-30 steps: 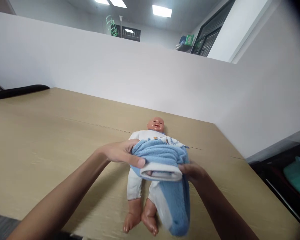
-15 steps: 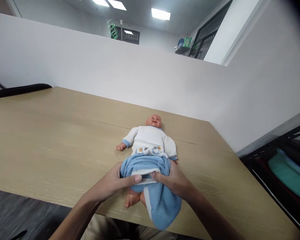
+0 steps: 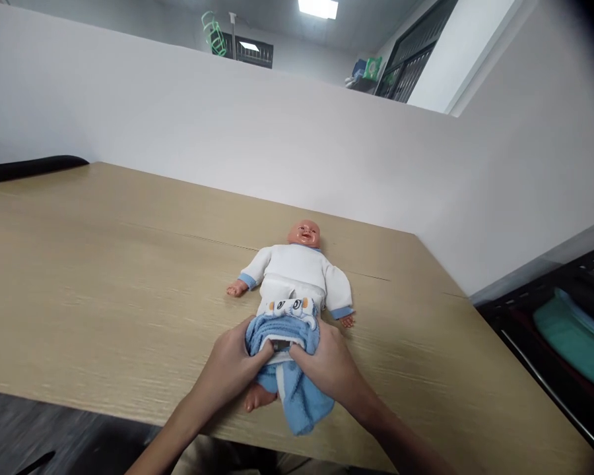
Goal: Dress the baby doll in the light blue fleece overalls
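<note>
A baby doll (image 3: pixel 293 268) in a white top lies on its back on the wooden table (image 3: pixel 103 277), head pointing away from me. A blue fleece garment with a white band (image 3: pixel 290 369) is bunched over the doll's hips and legs. My left hand (image 3: pixel 230 366) grips the garment's left side, thumb on the white band. On the other side my right hand (image 3: pixel 327 366) holds it the same way. One bare doll foot (image 3: pixel 255 398) pokes out below my left hand.
A white partition wall (image 3: pixel 228 132) runs behind the table. A black chair back (image 3: pixel 30 167) shows at the far left. At the right stands a dark rack holding a teal cloth (image 3: pixel 574 336). The table's near edge lies just under my wrists.
Both hands have drawn the blue garment down from the doll's chest to its hips, uncovering the white top and both arms. The hands have also come closer together.
</note>
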Motion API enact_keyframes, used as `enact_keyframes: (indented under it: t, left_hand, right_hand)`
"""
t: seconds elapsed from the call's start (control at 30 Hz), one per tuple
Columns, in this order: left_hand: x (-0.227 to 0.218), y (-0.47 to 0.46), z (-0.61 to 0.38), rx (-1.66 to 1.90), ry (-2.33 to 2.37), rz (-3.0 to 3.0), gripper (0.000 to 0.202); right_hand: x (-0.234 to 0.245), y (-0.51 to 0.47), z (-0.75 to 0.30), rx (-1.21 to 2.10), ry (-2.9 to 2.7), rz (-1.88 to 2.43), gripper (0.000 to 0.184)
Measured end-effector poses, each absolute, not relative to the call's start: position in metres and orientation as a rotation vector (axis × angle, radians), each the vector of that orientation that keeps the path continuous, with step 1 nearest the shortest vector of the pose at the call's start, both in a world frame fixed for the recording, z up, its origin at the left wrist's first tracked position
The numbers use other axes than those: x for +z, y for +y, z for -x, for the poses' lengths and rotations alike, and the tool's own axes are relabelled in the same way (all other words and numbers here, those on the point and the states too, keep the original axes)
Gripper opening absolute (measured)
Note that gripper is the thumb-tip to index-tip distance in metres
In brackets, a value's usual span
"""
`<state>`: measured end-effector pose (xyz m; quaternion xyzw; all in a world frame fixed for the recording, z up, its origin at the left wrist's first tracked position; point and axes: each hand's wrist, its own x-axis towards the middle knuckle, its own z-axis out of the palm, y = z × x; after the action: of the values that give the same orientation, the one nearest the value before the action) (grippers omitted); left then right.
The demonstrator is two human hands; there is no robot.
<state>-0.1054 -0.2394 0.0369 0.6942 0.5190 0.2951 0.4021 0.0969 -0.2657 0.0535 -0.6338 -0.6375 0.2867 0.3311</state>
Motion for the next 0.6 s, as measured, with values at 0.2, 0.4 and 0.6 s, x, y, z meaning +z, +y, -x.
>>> enact_keyframes:
  t: [0.2,0.4,0.6]
  left_hand:
    - [0.03,-0.212,0.097,0.742,1.293,-1.766,0.025]
    - [0.034,-0.183,0.09,0.706,1.333,-1.858,0.024]
    - [0.051,-0.199,0.099,0.77,1.254,-1.784,0.026]
  right_hand:
    - [0.036,-0.246,-0.101,0.614,-1.607,1.717,0.026]
    - [0.038,-0.212,-0.111,0.522,-1.622,1.751,0.022]
    - [0.083,-0.211,-0.113,0.5,-1.792,1.785,0.012]
